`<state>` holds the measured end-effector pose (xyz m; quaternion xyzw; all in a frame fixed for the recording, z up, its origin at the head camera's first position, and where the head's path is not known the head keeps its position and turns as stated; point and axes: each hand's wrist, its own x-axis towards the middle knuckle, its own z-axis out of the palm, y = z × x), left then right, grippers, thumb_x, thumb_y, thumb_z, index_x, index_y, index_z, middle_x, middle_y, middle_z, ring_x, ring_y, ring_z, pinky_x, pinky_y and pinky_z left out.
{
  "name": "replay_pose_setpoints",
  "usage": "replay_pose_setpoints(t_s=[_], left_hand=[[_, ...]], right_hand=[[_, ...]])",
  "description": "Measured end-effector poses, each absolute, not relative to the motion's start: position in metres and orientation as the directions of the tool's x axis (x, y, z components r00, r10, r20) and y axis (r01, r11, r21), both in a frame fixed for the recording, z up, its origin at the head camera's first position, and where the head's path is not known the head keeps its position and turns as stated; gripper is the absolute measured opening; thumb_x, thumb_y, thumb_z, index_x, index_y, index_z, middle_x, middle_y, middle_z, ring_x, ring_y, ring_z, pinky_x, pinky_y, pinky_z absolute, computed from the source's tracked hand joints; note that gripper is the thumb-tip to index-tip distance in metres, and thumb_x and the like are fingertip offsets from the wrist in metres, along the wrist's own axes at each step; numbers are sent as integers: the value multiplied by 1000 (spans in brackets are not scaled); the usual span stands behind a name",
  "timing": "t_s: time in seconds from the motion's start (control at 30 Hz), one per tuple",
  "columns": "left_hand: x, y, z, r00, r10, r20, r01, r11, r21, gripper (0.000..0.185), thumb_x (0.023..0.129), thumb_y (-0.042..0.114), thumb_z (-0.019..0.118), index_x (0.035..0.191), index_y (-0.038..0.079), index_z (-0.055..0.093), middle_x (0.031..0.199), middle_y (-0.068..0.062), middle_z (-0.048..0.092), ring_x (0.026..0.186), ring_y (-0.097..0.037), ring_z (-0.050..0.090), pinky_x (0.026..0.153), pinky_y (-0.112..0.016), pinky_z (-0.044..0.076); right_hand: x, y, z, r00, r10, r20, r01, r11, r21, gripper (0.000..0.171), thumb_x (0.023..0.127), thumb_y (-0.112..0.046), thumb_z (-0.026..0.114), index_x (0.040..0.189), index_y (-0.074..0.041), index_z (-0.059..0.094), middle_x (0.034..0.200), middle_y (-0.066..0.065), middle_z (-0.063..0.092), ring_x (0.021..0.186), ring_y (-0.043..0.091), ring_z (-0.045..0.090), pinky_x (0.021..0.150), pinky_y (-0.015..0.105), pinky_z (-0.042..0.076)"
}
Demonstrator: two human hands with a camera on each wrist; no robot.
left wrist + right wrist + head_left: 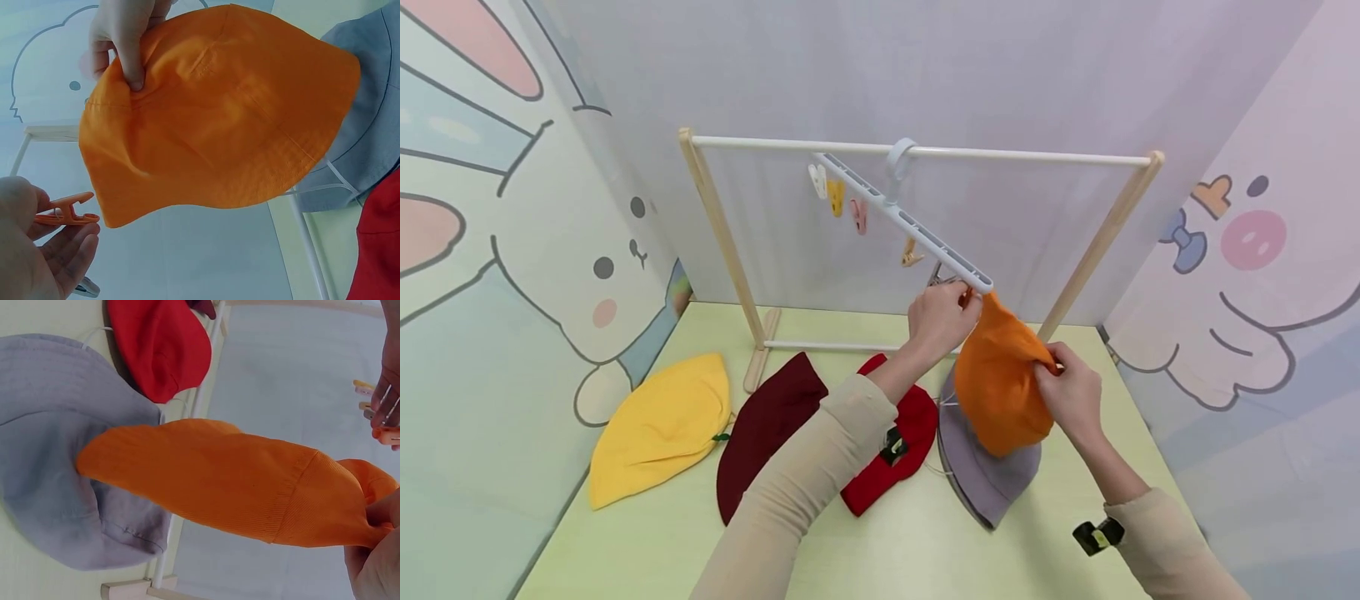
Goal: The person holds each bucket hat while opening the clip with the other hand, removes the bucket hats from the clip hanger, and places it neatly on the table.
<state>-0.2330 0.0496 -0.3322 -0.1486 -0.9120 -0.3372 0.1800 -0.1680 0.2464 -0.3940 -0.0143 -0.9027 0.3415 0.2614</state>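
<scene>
My left hand [942, 318] is raised to the near end of the pale blue clip hanger [925, 237]. Its thumb and fingers pinch an orange clothespin [65, 210], whose jaws stand apart beside the brim edge in the left wrist view. An orange bucket hat [1002, 379] hangs from my right hand [1070, 392], which grips a fold of its cloth. The hat's brim edge reaches up to the hanger end, close to the clothespin. Below, a grey-purple bucket hat [1000, 479] lies on the table, partly hidden by the orange one.
The hanger hooks over the white rail [1022, 155] of a wooden-ended rack. White [817, 181], yellow [836, 197] and pink clips [859, 215] hang from it. Yellow [662, 425], dark red [767, 425] and red hats [913, 425] lie on the table [1000, 567].
</scene>
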Motion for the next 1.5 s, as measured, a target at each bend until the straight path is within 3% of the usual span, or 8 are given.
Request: replay_pose_setpoints(t_s=[0.4,0.53,0.67,1.07,1.27,1.5], left_hand=[[-236,52,-336,-896,159,415,391,724,568,21,89,36,52,74,23,59,66,10,55,55,-7,49,44,-19,35],[-235,53,-336,-895,166,413,396,723,567,23,89,37,52,72,22,57,64,10,54,54,-8,48,45,-20,35],[-235,53,-335,-892,169,418,402,720,566,23,88,38,53,73,22,58,65,12,55,57,-5,51,45,-19,35],[-235,55,-337,-883,189,430,422,720,551,21,86,39,56,76,21,59,64,11,55,50,-8,45,41,-18,32],[-234,56,-336,-882,185,434,420,726,544,21,85,40,57,77,21,59,66,12,55,51,-6,47,41,-18,33],[-235,57,-336,-876,186,445,429,723,541,22,84,41,58,76,21,60,67,11,56,51,-6,47,40,-18,33]], right_hand=[[-165,264,-374,-873,223,434,-98,791,-604,12,84,-12,61,93,-5,66,84,12,66,72,25,61,56,5,37],[-162,272,-366,-868,214,449,-105,804,-585,12,84,-11,62,93,-4,66,85,13,66,67,5,55,57,4,37],[-160,281,-361,-864,217,454,-96,815,-572,13,84,-11,62,94,-3,66,86,15,66,65,-6,46,58,3,36],[-152,307,-351,-901,269,339,16,804,-594,22,88,-18,57,102,-3,65,96,16,64,69,3,47,59,7,38],[-150,320,-350,-893,289,345,42,817,-575,23,88,-18,56,102,-3,65,94,17,64,68,5,45,57,8,37],[-146,336,-354,-907,318,277,113,816,-567,26,89,-19,54,106,-1,63,97,20,62,72,17,48,53,11,38]])
